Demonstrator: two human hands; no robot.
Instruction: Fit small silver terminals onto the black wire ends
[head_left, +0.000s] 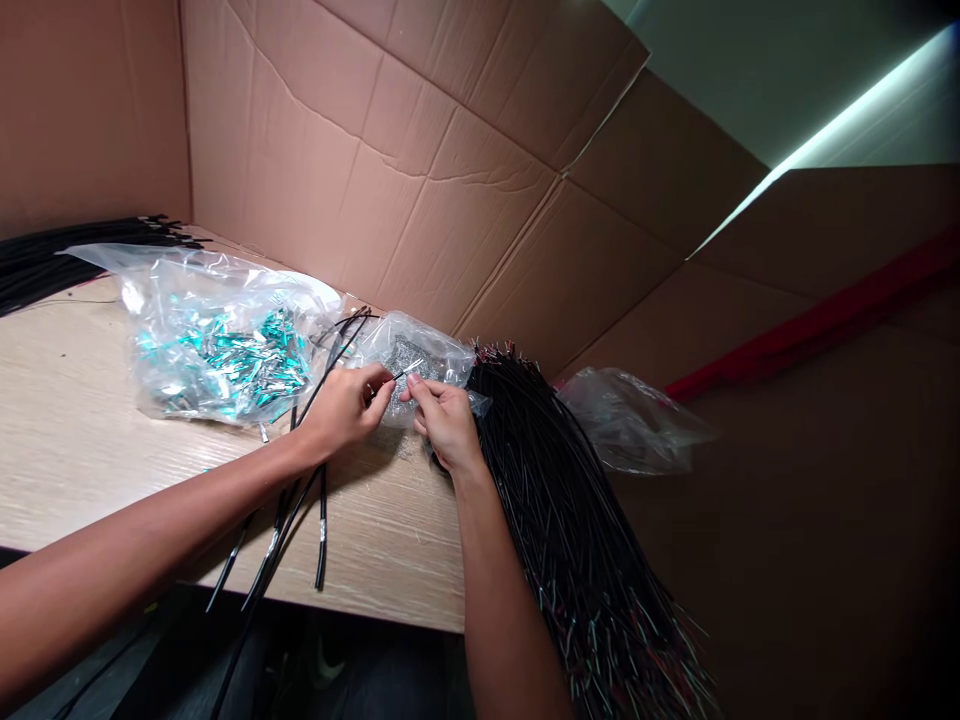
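Note:
My left hand point(346, 408) pinches a thin black cable point(401, 375) near its pale, bare-looking end. Beside that end is my right hand point(448, 420), thumb and fingertips pressed together; whatever they grip is too small to make out. Both hands are over a clear plastic bag point(442, 350) of small silvery metal pieces. Under and beside my left wrist lie several loose black cables point(323, 520), some with shiny silver wrap near their ends. Left of them sits a larger clear bag point(161, 385) with many silver and teal strips inside.
A thick bundle of black cables point(536, 470) with bare and reddish ends hangs over the table's right side. Another black bundle point(45, 260) lies at the far left. Cardboard walls point(315, 130) enclose the wooden table point(67, 420). An crumpled clear bag point(637, 420) is at the right.

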